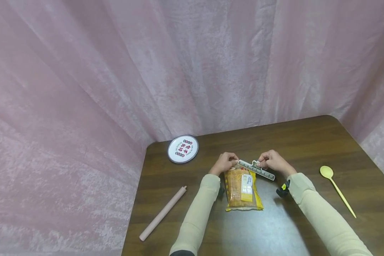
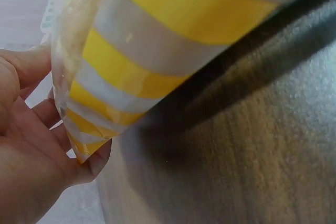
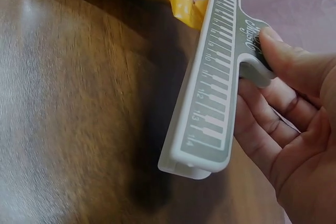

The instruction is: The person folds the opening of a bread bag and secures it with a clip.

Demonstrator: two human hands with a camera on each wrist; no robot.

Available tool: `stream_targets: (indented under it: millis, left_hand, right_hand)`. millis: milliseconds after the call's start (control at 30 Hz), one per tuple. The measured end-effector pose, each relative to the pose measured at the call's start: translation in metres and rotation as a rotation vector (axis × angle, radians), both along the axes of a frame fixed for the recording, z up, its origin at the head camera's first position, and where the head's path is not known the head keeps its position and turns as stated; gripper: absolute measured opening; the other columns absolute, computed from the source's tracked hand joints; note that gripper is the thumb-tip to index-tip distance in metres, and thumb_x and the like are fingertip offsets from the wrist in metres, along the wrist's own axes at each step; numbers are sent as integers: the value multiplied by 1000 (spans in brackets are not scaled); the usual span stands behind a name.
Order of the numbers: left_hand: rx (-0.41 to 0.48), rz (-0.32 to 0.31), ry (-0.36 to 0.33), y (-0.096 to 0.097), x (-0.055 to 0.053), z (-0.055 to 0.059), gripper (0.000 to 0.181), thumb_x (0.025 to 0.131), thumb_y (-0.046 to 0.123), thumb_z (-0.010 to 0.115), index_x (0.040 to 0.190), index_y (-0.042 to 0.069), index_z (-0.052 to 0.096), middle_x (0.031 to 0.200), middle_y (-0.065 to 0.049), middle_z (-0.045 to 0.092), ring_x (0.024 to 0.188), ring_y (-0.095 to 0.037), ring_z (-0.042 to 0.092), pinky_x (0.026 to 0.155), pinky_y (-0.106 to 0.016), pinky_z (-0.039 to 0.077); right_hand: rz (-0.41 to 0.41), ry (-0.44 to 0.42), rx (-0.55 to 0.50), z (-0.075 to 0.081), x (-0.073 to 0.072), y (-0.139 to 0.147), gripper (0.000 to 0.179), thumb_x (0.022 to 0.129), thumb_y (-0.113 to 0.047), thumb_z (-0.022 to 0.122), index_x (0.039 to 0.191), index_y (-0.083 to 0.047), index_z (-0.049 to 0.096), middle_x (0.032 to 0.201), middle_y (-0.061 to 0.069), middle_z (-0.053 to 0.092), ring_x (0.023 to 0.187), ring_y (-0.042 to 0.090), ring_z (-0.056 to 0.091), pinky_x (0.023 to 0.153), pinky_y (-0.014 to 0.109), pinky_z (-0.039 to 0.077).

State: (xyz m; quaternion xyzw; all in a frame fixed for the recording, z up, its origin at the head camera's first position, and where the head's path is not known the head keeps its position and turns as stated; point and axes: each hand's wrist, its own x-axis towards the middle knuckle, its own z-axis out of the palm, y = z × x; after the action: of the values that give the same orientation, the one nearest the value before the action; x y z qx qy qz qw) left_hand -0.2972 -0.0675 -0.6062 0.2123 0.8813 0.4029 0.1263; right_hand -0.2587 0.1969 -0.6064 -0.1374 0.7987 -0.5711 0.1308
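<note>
A yellow-striped clear bag of bread (image 1: 236,188) is on the table, its far end raised at my left hand (image 1: 224,163). In the left wrist view, the fingers of that hand grip the corner of the bag (image 2: 123,82). My right hand (image 1: 275,163) pinches the handle of a long sealing clip (image 1: 256,168) with a piano-key print and ruler numbers. The clip lies slantwise across the top end of the bag. In the right wrist view, the thumb presses the handle of the clip (image 3: 210,87), whose near end sticks out past the bag. Whether its jaws grip the bag is hidden.
A white plate (image 1: 183,149) with red lettering lies at the table's back left. On the left is a pink rolling pin (image 1: 163,213). A yellow spoon (image 1: 337,190) lies on the right. A pink curtain (image 1: 211,64) hangs behind the wooden table (image 1: 294,142).
</note>
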Motion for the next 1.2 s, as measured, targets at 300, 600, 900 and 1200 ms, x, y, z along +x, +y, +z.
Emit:
stream_targets:
  millis: [300,600,900,1200]
  left_hand:
    - [-19,35,31,0,1,1,8,96,13,71,90,9,75,81,6,68,76,-5,58,73,-21,48]
    - [-28,68,16,-1,1,0,9,96,15,72,88,12,76,81,8,66,77,-6,58,74,-22,48]
    - [-14,62,8,-2,0,-4,9,96,16,71,89,11,76,81,7,66,77,-7,58,73,-23,49]
    - [-9,60,21,-4,0,-4,9,96,17,71,90,12,76,83,7,68,79,-7,59,75,-24,49]
  right_hand:
    - [-11,-28,20,0,3,-4,13,85,2,76,91,12,69,79,12,70,66,16,61,61,33,57]
    - [-7,-61,84,-1,3,-7,20,87,-4,77,96,11,69,81,8,69,71,20,63,64,35,58]
    - [6,-44,137,2,5,-10,24,86,-6,78,99,12,69,80,8,69,69,19,62,62,34,56]
    - [0,-29,163,7,7,-14,21,83,-4,78,96,11,70,77,8,68,68,18,61,61,33,55]
